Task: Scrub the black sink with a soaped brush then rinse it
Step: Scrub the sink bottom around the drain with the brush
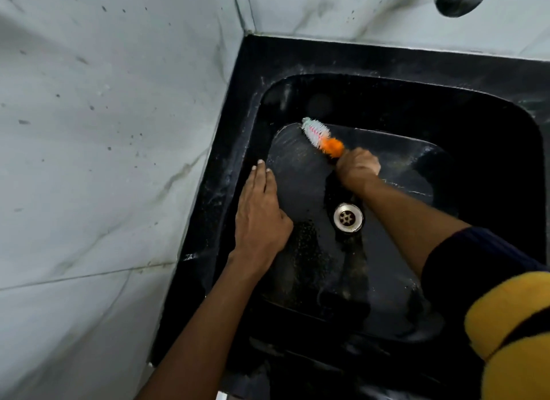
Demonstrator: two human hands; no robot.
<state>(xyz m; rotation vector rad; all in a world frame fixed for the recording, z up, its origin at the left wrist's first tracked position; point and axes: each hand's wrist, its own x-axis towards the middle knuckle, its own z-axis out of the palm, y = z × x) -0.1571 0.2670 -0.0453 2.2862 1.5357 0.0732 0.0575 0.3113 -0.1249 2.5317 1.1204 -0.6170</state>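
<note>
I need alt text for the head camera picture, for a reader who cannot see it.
A person's right hand scrubs the far left of a wet black sink with an orange-and-white brush. The left hand rests flat on the sink's left edge, near the metal drain.

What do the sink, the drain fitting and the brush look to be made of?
Sink: black, matte and speckled, likely granite or composite; unsure.
Drain fitting: bright silvery ring, apparently polished metal.
Brush: pale and orange bristles, seemingly plastic; its handle is hidden in the right hand.
</note>
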